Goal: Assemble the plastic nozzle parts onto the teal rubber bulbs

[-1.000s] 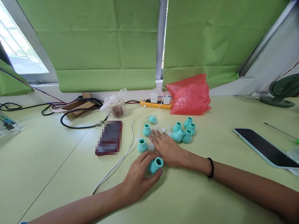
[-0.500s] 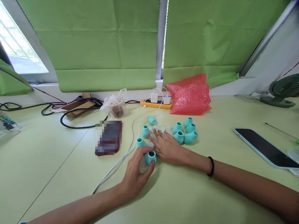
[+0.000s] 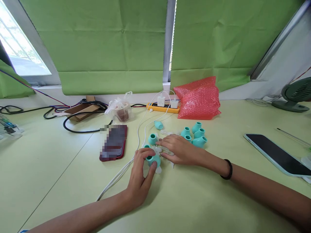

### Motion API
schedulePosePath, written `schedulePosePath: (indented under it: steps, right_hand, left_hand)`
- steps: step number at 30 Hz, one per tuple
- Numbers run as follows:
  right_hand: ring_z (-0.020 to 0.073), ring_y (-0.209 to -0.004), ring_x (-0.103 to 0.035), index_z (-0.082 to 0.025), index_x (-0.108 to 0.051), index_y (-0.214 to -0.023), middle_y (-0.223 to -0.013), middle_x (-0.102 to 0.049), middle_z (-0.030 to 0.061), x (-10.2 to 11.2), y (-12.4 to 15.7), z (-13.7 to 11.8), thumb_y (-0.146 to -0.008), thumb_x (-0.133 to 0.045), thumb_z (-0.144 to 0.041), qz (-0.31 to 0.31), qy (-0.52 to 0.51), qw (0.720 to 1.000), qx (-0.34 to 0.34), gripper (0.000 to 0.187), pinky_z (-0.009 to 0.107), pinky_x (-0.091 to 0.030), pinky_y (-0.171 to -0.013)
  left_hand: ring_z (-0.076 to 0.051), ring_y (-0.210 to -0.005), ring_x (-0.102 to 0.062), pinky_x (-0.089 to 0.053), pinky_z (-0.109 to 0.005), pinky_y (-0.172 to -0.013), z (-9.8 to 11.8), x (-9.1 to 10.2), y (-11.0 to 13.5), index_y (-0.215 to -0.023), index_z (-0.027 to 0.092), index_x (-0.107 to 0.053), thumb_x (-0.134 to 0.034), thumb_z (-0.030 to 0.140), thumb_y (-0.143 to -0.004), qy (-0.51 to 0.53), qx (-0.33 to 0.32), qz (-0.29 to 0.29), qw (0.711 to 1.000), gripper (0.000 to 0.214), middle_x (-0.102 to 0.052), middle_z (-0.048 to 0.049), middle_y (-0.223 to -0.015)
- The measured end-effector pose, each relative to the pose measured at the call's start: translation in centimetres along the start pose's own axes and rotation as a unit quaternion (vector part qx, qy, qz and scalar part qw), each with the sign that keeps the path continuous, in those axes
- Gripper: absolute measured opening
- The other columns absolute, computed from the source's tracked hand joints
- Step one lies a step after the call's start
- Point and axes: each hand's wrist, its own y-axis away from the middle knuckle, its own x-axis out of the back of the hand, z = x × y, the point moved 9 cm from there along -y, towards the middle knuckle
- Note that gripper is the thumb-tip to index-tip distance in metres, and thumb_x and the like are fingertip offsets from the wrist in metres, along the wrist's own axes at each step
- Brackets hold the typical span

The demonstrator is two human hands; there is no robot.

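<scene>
My left hand (image 3: 136, 181) grips a rounded turquoise pot-shaped piece (image 3: 155, 160) between thumb and fingers, its dark opening tilted toward the left. Just behind it, partly hidden by the fingers, is a second turquoise piece (image 3: 147, 146). My right hand (image 3: 183, 149) reaches across from the right, palm down, thumb apart from the fingers, over small translucent plastic bits (image 3: 167, 132). Near its fingertips a third turquoise piece (image 3: 153, 139) stands upright. Beyond that, another piece (image 3: 158, 125) lies on its side. Several more turquoise pieces (image 3: 199, 142) cluster behind my right hand.
White cables (image 3: 126, 165) run past my left hand to an orange power strip (image 3: 153, 107). A red bubble-wrap bag (image 3: 200, 103) lies at the back. Phones rest left (image 3: 114, 142) and right (image 3: 277, 155). A bagged tape roll (image 3: 122, 113) sits behind the left phone.
The turquoise piece in my left hand has shifted slightly left and tipped over leftward. My right hand has drawn its spread fingers closer together, uncovering translucent bits beneath.
</scene>
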Motion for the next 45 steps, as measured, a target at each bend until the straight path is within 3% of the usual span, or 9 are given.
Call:
schedulePosePath:
  steps: [5, 8, 13, 16, 21, 26, 36, 41, 45]
  right_hand:
    - [0.0164, -0.09, -0.054, -0.013, -0.042, -0.12, -0.101, -0.059, 0.0078, 1.8, 0.7, -2.8, -0.073, -0.054, -0.023, -0.001, -0.157, 0.982, 0.105, 0.05, 0.027, -0.042, -0.078]
    - [0.0157, -0.087, -0.055, -0.013, -0.039, -0.122, -0.103, -0.058, 0.0076, 1.7, 0.8, -3.0, -0.07, -0.059, -0.03, -0.008, -0.203, 0.974, 0.104, 0.059, 0.027, -0.042, -0.077]
    - [0.015, -0.081, -0.054, -0.015, -0.051, -0.11, -0.092, -0.06, 0.0057, 2.1, 0.6, -2.6, -0.073, -0.056, -0.027, 0.008, -0.167, 0.981, 0.099, 0.039, 0.026, -0.042, -0.071]
    - [0.0154, -0.077, -0.054, -0.014, -0.055, -0.097, -0.087, -0.06, 0.0054, 3.8, 0.2, -0.2, -0.07, -0.059, -0.029, 0.077, -0.12, 0.989, 0.046, 0.031, 0.026, -0.041, -0.068]
    - [0.0167, -0.075, -0.055, -0.015, -0.053, -0.092, -0.085, -0.06, 0.0044, 5.6, 0.2, 6.9, -0.067, -0.06, -0.034, 0.192, -0.072, 0.974, -0.096, 0.032, 0.027, -0.042, -0.065]
    - [0.0187, -0.074, -0.056, -0.017, -0.054, -0.093, -0.081, -0.061, 0.0044, 3.5, 0.0, 12.2, -0.067, -0.057, -0.039, 0.131, 0.0, 0.966, -0.225, 0.034, 0.026, -0.04, -0.06]
    - [0.0204, -0.07, -0.057, -0.016, -0.058, -0.086, -0.079, -0.063, 0.0062, 0.5, -4.3, 14.6, -0.057, -0.064, -0.043, 0.029, 0.016, 0.977, -0.212, 0.04, 0.024, -0.038, -0.052]
    - [0.0251, -0.081, -0.056, -0.014, -0.057, -0.095, -0.091, -0.062, 0.0104, 1.6, -3.8, 13.5, -0.063, -0.061, -0.044, 0.043, 0.026, 0.977, -0.208, 0.044, 0.031, -0.042, -0.062]
    - [0.0229, -0.098, -0.049, -0.012, -0.054, -0.099, -0.101, -0.058, 0.0116, 4.1, -1.8, 7.9, -0.078, -0.048, -0.033, 0.139, 0.038, 0.982, -0.122, 0.031, 0.033, -0.038, -0.081]
  left_hand:
    - [-0.02, -0.1, -0.045, -0.037, -0.039, -0.088, -0.1, -0.3, 0.2, -0.1, 0.022, -0.039, -0.045, 0.012, -0.081, 0.06, -0.01, 0.0, 0.998, 0.023, -0.046, -0.0067, -0.101]
    - [-0.019, -0.096, -0.047, -0.04, -0.038, -0.084, 0.0, -0.3, 0.2, -0.099, 0.023, -0.04, -0.049, 0.011, -0.079, 0.083, -0.016, 0.004, 0.996, 0.025, -0.045, -0.0055, -0.098]
    - [-0.019, -0.098, -0.044, -0.041, -0.038, -0.084, -0.2, 0.0, 0.1, -0.099, 0.023, -0.038, -0.049, 0.012, -0.078, 0.071, -0.008, 0.022, 0.997, 0.026, -0.04, -0.006, -0.098]
    - [-0.022, -0.105, -0.04, -0.036, -0.042, -0.09, 0.5, -0.1, 0.2, -0.106, 0.021, -0.035, -0.047, 0.011, -0.078, 0.01, -0.029, -0.003, 1.0, 0.032, -0.038, -0.0098, -0.108]
    - [-0.03, -0.125, -0.02, -0.029, -0.048, -0.096, 2.3, -3.1, 1.1, -0.118, 0.018, -0.033, -0.046, 0.01, -0.076, -0.131, -0.108, -0.185, 0.968, 0.045, -0.022, -0.0153, -0.133]
    - [-0.038, -0.128, 0.002, -0.025, -0.056, -0.097, 1.7, -5.3, 1.9, -0.124, 0.015, -0.033, -0.047, 0.014, -0.074, -0.23, -0.116, -0.279, 0.925, 0.052, -0.003, -0.0157, -0.142]
    - [-0.034, -0.128, -0.012, -0.023, -0.055, -0.099, 1.4, -5.8, 2.2, -0.124, 0.013, -0.036, -0.049, 0.022, -0.077, -0.264, -0.146, -0.319, 0.898, 0.05, -0.026, -0.0177, -0.137]
    - [-0.036, -0.126, -0.019, -0.028, -0.057, -0.096, 1.9, -5.7, 2.2, -0.116, 0.012, -0.044, -0.047, 0.021, -0.077, -0.27, -0.154, -0.318, 0.896, 0.04, -0.034, -0.019, -0.132]
    - [-0.035, -0.123, -0.027, -0.032, -0.055, -0.095, 2.1, -5.7, 2.1, -0.106, 0.012, -0.05, -0.044, 0.021, -0.078, -0.265, -0.167, -0.309, 0.898, 0.03, -0.044, -0.0175, -0.124]
